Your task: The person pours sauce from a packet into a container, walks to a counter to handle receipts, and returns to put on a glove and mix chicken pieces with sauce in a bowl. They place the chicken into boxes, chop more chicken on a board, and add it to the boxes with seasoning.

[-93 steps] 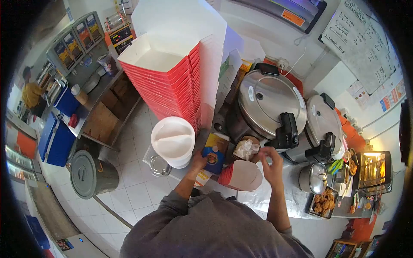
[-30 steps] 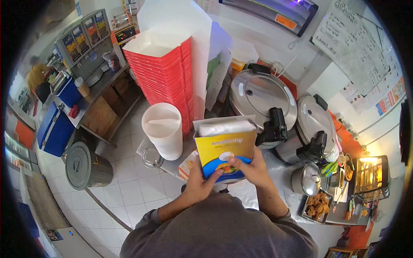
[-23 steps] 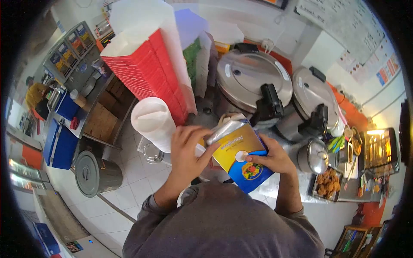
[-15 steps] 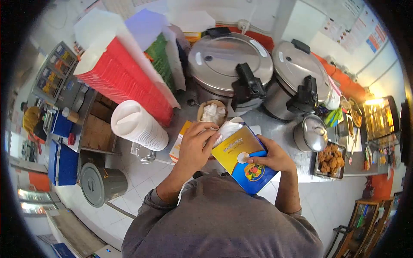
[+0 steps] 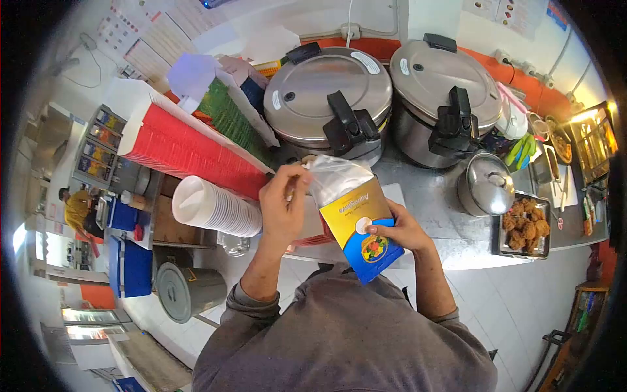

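My right hand (image 5: 406, 230) grips a yellow and blue cardboard box (image 5: 356, 209) with a picture of food on its front, thumb across that face. Thin clear plastic (image 5: 336, 178) stands out of the box's open top. Its upper left edge is pinched in the fingers of my left hand (image 5: 285, 201), which is raised above the counter edge. Left of that hand lies a tilted stack of white cups (image 5: 215, 206). A long row of nested red paper boxes (image 5: 196, 147) rises behind the cups.
Two large steel cookers (image 5: 330, 91) with black latches stand at the back. To the right are a lidded steel pot (image 5: 485, 184) and a tray of fried pieces (image 5: 524, 225). A grey lidded bin (image 5: 186, 294) is on the floor; a person in yellow (image 5: 78, 209) is far left.
The plastic has come further out of the box, drawn up and left by my left hand. My right hand still holds the box, now more upright. The view has shifted.
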